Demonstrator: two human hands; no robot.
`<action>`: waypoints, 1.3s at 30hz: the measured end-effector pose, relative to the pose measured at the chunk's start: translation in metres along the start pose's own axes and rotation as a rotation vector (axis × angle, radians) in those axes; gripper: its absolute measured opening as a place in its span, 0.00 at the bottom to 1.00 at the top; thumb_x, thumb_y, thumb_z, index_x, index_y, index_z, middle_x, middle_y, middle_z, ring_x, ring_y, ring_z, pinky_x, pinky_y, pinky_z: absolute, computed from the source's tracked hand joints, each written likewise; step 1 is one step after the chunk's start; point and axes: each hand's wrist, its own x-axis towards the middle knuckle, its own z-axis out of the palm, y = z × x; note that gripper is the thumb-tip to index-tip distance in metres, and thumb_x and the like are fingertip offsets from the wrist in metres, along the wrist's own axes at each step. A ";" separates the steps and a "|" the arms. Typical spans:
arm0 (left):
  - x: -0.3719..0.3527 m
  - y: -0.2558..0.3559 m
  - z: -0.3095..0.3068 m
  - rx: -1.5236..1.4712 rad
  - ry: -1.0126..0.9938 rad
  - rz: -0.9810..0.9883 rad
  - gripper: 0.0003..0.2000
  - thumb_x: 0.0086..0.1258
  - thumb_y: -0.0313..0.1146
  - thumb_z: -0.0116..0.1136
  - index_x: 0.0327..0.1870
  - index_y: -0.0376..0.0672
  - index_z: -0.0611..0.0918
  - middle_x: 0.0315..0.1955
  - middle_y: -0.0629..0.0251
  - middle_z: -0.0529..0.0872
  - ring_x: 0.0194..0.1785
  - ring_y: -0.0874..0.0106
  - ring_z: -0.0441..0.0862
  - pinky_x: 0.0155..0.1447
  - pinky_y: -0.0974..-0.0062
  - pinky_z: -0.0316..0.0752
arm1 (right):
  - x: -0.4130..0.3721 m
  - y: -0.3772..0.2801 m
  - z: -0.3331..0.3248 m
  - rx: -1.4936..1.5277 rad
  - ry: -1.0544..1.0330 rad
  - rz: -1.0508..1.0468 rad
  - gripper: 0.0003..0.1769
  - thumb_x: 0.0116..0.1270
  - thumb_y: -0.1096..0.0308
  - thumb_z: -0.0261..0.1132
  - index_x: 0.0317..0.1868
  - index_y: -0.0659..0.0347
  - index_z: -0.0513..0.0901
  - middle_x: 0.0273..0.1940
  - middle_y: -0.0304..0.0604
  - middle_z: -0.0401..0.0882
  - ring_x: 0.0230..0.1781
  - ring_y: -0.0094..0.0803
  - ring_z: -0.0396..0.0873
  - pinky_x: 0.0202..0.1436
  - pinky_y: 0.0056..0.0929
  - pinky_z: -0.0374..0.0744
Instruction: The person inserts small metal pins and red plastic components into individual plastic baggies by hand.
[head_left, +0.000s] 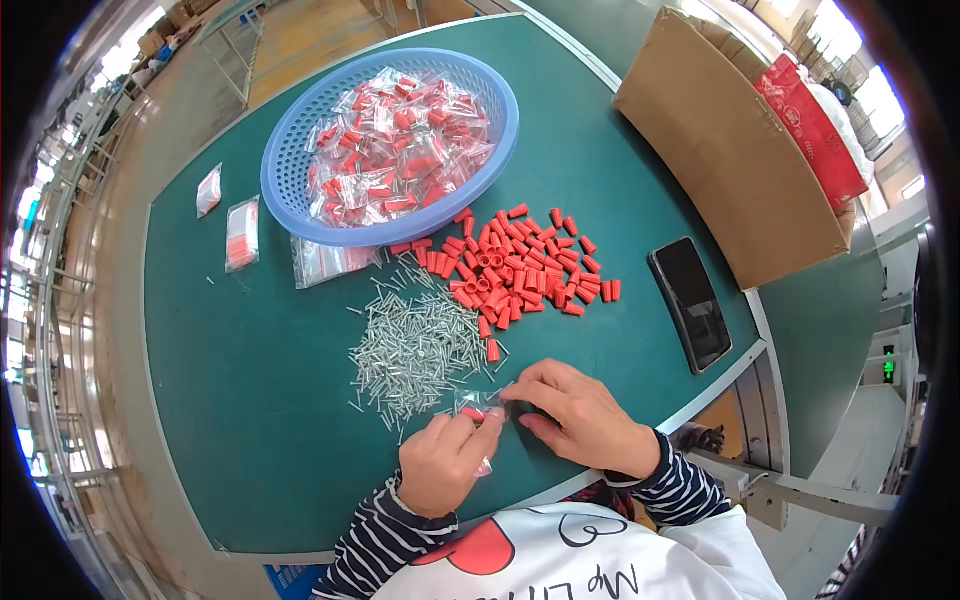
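My left hand [450,462] is closed around a small clear plastic bag [468,400] with a red plastic piece inside it. Curled at the bag's right edge is my right hand [580,418], its index fingertip against the opening. Something thin and shiny shows at that fingertip, too small to name. Just beyond my hands lies a heap of small silvery screws [415,350]. Behind it and to the right spreads a pile of red tapered hollow plastic caps [525,268].
A blue perforated basket [280,165] full of filled bags [400,145] stands at the back. Flat packs of small bags [242,235] lie to the left. On the right are a black phone [692,305] and a cardboard box [720,150] on the green table [270,430].
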 end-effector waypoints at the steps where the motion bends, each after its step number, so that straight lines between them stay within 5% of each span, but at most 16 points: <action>1: 0.001 0.001 -0.001 0.002 -0.003 0.009 0.16 0.50 0.25 0.73 0.43 0.44 0.88 0.21 0.70 0.73 0.24 0.72 0.73 0.25 0.76 0.69 | 0.000 0.000 -0.001 0.003 0.003 0.002 0.21 0.57 0.77 0.69 0.53 0.58 0.81 0.47 0.45 0.77 0.48 0.43 0.79 0.48 0.39 0.79; 12: 0.009 0.000 -0.001 -0.116 0.025 -0.154 0.09 0.60 0.22 0.68 0.40 0.41 0.84 0.27 0.63 0.79 0.29 0.66 0.77 0.31 0.71 0.72 | 0.002 0.007 0.005 0.005 0.040 -0.009 0.19 0.58 0.76 0.70 0.52 0.58 0.83 0.48 0.44 0.77 0.47 0.43 0.80 0.47 0.38 0.79; 16: 0.006 -0.005 -0.005 -0.453 0.115 -0.340 0.04 0.72 0.29 0.63 0.38 0.38 0.82 0.30 0.66 0.80 0.31 0.75 0.75 0.35 0.78 0.69 | 0.003 0.002 0.006 0.139 0.084 -0.036 0.16 0.60 0.73 0.71 0.50 0.58 0.85 0.46 0.44 0.78 0.44 0.39 0.81 0.44 0.34 0.80; 22: 0.013 0.006 -0.025 -0.981 0.110 -0.628 0.06 0.76 0.29 0.59 0.42 0.34 0.82 0.34 0.69 0.81 0.37 0.82 0.76 0.44 0.83 0.70 | 0.004 -0.012 0.000 0.420 0.140 -0.098 0.13 0.64 0.71 0.71 0.49 0.57 0.87 0.46 0.42 0.79 0.42 0.32 0.80 0.41 0.29 0.79; 25: 0.016 0.011 -0.026 -1.123 0.154 -0.636 0.07 0.78 0.30 0.57 0.45 0.36 0.81 0.33 0.72 0.81 0.33 0.85 0.74 0.38 0.86 0.68 | 0.008 -0.021 -0.002 0.450 0.182 -0.152 0.11 0.65 0.71 0.71 0.48 0.57 0.88 0.46 0.43 0.80 0.44 0.32 0.80 0.45 0.30 0.79; 28: 0.022 0.020 -0.028 -1.158 0.218 -0.682 0.10 0.78 0.35 0.57 0.44 0.36 0.79 0.28 0.74 0.78 0.22 0.90 0.62 0.24 0.88 0.54 | 0.014 -0.022 0.004 0.452 0.223 -0.248 0.09 0.66 0.71 0.71 0.46 0.57 0.87 0.46 0.43 0.82 0.47 0.33 0.80 0.49 0.32 0.78; 34: 0.019 0.014 -0.043 -1.317 0.408 -0.796 0.10 0.77 0.32 0.58 0.48 0.33 0.79 0.23 0.78 0.71 0.20 0.89 0.60 0.22 0.86 0.54 | 0.028 -0.028 -0.010 0.710 0.132 -0.196 0.04 0.68 0.74 0.67 0.42 0.63 0.85 0.45 0.41 0.83 0.50 0.29 0.79 0.52 0.31 0.77; 39: 0.013 -0.001 -0.051 -1.062 0.304 -0.694 0.15 0.71 0.26 0.62 0.56 0.32 0.81 0.25 0.79 0.69 0.25 0.88 0.60 0.29 0.87 0.55 | 0.053 -0.014 -0.016 0.718 0.060 -0.054 0.04 0.70 0.73 0.66 0.42 0.64 0.83 0.47 0.40 0.83 0.48 0.24 0.79 0.51 0.26 0.77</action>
